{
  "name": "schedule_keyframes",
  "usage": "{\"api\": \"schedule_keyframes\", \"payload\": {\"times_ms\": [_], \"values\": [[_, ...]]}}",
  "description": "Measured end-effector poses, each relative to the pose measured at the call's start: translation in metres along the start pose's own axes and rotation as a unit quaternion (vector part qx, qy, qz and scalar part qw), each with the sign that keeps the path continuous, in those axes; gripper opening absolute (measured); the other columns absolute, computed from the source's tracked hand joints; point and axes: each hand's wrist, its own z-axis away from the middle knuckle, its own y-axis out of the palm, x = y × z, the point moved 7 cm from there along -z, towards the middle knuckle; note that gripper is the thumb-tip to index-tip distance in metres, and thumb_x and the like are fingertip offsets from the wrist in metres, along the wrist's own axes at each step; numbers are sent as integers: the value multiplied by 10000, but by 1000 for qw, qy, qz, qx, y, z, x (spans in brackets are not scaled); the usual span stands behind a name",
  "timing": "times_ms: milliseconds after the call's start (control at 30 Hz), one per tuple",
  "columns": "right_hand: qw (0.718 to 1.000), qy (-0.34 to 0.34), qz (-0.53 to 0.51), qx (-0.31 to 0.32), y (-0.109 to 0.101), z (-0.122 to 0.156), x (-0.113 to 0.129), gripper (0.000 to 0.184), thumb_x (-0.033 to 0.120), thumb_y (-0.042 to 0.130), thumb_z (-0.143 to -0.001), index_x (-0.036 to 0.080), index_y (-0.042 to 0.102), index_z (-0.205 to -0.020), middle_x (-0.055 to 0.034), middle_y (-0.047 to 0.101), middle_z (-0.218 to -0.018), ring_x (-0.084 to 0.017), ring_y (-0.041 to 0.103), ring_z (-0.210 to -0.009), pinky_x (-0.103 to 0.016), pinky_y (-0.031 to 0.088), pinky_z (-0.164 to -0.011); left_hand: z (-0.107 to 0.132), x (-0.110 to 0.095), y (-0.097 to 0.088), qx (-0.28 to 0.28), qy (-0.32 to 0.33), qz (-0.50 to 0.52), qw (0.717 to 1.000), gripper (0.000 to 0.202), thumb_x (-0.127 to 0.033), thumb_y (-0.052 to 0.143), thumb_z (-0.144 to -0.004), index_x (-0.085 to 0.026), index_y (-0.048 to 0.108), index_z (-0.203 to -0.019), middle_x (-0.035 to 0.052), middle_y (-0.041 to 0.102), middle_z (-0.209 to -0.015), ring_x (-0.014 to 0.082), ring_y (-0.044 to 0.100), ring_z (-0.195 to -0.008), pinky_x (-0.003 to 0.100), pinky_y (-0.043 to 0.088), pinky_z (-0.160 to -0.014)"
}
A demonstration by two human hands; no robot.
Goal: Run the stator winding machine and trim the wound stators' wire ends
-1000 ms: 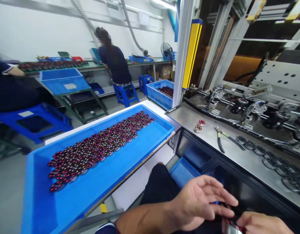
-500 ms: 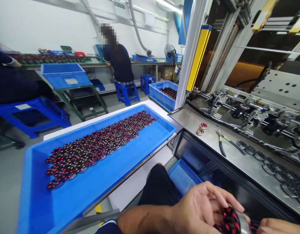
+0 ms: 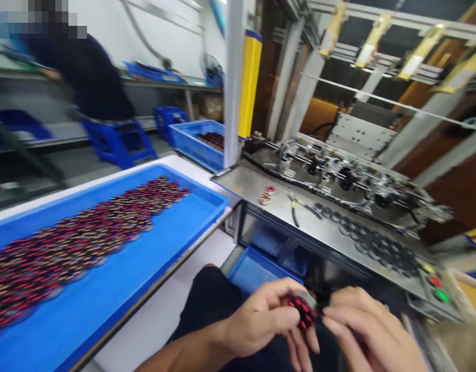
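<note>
In the head view, my left hand [image 3: 261, 318] is closed around a motor stator [image 3: 303, 310] with red windings, dark gaps and a silvery rim. The stator is tilted on edge above my lap, between thumb and fingers. Close by on the right, my right hand [image 3: 371, 325] has its thumb and fingertips pinched together at the stator's edge. What lies in that pinch is too blurred to make out. To the left, a long blue tray [image 3: 160, 245] holds many similar stators [image 3: 83, 232] packed in rows.
A metal bench [image 3: 241, 181] carries two loose stators [image 3: 266, 197], pliers [image 3: 294, 209] and rows of black rings [image 3: 369, 237]. Behind it stands a machine [image 3: 342, 175]. A blue bin [image 3: 257, 271] sits below. A co-worker [image 3: 81, 77] sits on a blue stool [image 3: 122, 144].
The view has swung right, bringing the red and green buttons into sight. Both hands appear further left and more fully in frame, with the stator still in my left hand.
</note>
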Motion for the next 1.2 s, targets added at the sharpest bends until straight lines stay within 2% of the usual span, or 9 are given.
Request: {"api": "schedule_keyframes", "payload": {"times_ms": [133, 233, 367, 467, 567, 800, 933, 1067, 1200], "values": [[994, 91, -32, -55, -1, -7, -11, 141, 16, 581, -867, 134, 656, -886, -54, 668, -706, -132, 628, -627, -228, 532, -550, 8, -43, 1, -59, 152, -55, 985, 348, -155, 756, -799, -313, 667, -1096, 4, 665, -1213, 193, 719, -1037, 285, 570, -866], [983, 125, -115, -71, 4, -2, -20, 128, 46, 569, -891, 140, 647, -852, -49, 660, -713, -128, 605, -644, -242, 533, -585, 6, -55, -1, -61, 188, -32, 980, 380, -279, 811, -755, -318, 674, -1108, -5, 661, -1271, 251, 560, -1301, 363, 456, -1077], [976, 78, -197, -46, 6, 0, -23, 100, 94, 573, -913, 126, 653, -864, -60, 662, -710, -138, 608, -658, -258, 540, -596, -7, -19, 1, -3, -36, 24, 999, 481, -570, 541, -912, -137, 704, -1044, 128, 763, -984, 265, 746, -939, 338, 589, -795], [978, 65, -191, -45, 2, 2, -25, 88, 104, 581, -918, 127, 655, -877, -65, 666, -729, -138, 611, -663, -255, 537, -584, -4, 2, 12, 81, -139, 36, 986, 527, -556, 419, -968, -97, 677, -967, 120, 743, -709, 232, 736, -583, 266, 542, -501], [984, 83, -145, -60, -2, 7, -27, 101, 77, 581, -907, 134, 660, -877, -51, 658, -717, -133, 602, -653, -253, 529, -579, -5, -7, 7, 12, -58, -34, 998, 261, -341, 619, -921, -156, 634, -1105, 86, 740, -855, 195, 745, -671, 235, 555, -565], [977, 135, -133, -93, -2, 18, -35, 129, 73, 568, -909, 141, 646, -832, -41, 639, -708, -127, 583, -644, -249, 511, -580, -1, -34, 1, -110, 126, -152, 974, 481, -271, 847, -717, -287, 654, -1157, 35, 590, -1156, 160, 668, -916, 240, 575, -778], [972, 107, -178, -110, -1, 20, -39, 78, 87, 599, -900, 113, 649, -845, -76, 652, -719, -147, 602, -666, -262, 519, -593, 0, -29, -6, -146, 119, -176, 966, 553, -321, 845, -725, -277, 653, -1241, 46, 620, -1134, 162, 635, -1014, 218, 531, -902], [969, 92, -203, -111, 0, 21, -41, 67, 86, 607, -899, 121, 657, -870, -58, 641, -694, -144, 597, -666, -253, 516, -590, -3, -24, -10, -137, 103, -200, 965, 335, -324, 800, -778, -253, 730, -1098, 59, 627, -1117, 175, 631, -1000, 233, 547, -859], [950, 184, -194, -162, 1, 30, -44, 94, 76, 635, -875, 131, 674, -810, -46, 645, -701, -127, 588, -652, -249, 490, -602, -6, -31, -15, -159, 140, -209, 955, 281, -221, 822, -752, -261, 747, -1020, 34, 618, -1127, 150, 656, -970, 220, 549, -852]]}}
